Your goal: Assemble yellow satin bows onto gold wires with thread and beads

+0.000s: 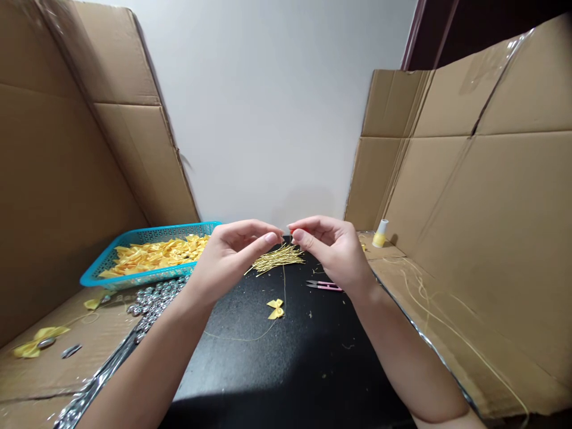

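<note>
My left hand (227, 253) and my right hand (335, 250) are raised close together, each with thumb and forefinger pinched. A fine thread (284, 280) runs from the fingertips down to the table. Thin strands show at both pinches, though their ends are too small to make out. A bit of red shows at my right fingertips; I cannot tell what it is. Below lies a yellow ribbon bow (276, 308), with thread beside it trailing left. Behind the hands is a bundle of gold wire ties (279, 257). Pink-handled thread snips (324, 286) lie near my right wrist.
A blue plastic basket (147, 279) of yellow bows stands at left, with silver beads (156, 298) before it. Another yellow bow (40, 341) rests on cardboard. At right are a thread spool (380, 233) and loose thread (465, 333). Cardboard walls (491, 208) flank the black table (250, 369).
</note>
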Demonstrator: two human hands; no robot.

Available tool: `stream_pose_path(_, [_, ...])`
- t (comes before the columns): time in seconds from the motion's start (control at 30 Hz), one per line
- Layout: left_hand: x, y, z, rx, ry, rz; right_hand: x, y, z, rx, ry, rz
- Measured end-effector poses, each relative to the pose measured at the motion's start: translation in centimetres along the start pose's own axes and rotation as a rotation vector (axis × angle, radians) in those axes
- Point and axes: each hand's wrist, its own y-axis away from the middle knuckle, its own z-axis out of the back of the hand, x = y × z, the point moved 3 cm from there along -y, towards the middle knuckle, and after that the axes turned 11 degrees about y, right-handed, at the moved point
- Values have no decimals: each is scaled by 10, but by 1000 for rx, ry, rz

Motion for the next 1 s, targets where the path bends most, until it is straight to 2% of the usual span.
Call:
stream_pose_path(0.17, [0, 0, -2, -16, 11, -24, 1, 0, -1, 17, -35, 1])
stream_pose_path(0.43, [1, 1, -5, 38, 23, -21, 0, 1, -4, 85, -66, 15])
stream_pose_path(0.7, [4, -1, 0, 116, -55, -9, 1, 0, -2, 64, -23, 29])
stream_pose_path(0.9, [-3, 2, -9, 82, -259, -105, 0, -1, 1, -14, 49, 60])
stream_pose_path(1.0, [-7, 8, -14, -69, -460, -269, 2, 0, 2, -99, 160, 76])
